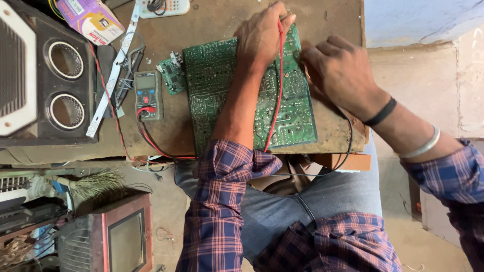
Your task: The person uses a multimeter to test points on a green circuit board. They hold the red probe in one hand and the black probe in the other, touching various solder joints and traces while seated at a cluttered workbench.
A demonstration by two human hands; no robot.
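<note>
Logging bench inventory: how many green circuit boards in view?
2. The large green board lies mid-bench under the left hand and right hand; a small green board lies at its left edge, beside the multimeter. Others may be hidden.

Our left hand [262,35] reaches far forward with its fingers curled tight together. Our left arm is stretched out straight, with the sleeve rolled up. Our right hand [338,70] sits just beside it, knuckles up and fingers bent down. Two bands circle our right wrist.
</note>
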